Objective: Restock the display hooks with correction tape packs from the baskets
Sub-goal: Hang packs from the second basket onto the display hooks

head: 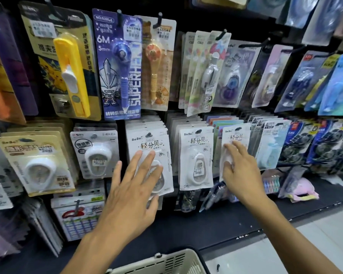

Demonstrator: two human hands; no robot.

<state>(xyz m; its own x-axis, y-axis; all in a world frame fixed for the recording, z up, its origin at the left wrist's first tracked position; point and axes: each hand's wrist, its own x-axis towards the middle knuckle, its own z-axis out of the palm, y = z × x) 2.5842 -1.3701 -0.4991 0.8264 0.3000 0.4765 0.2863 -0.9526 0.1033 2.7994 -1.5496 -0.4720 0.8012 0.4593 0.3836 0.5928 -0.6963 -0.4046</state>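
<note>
Head view: the left hand (131, 186) lies flat, fingers spread, on one hooked stack of white correction tape packs (150, 153); the right hand (239, 171) presses flat on another stack (236, 136). Neither grips anything. Best to push evenly so the packs seat squarely. The basket (166, 262) sits below.

The left hand (134, 191) lies flat with spread fingers (147, 163) on the front white correction tape pack (150, 155) of one hook row. The right hand (240, 171) presses straight fingers on another white pack (235, 139) two rows over. A cream basket (166, 264) sits below, beside the dark shelf (206, 224) edge.
</note>
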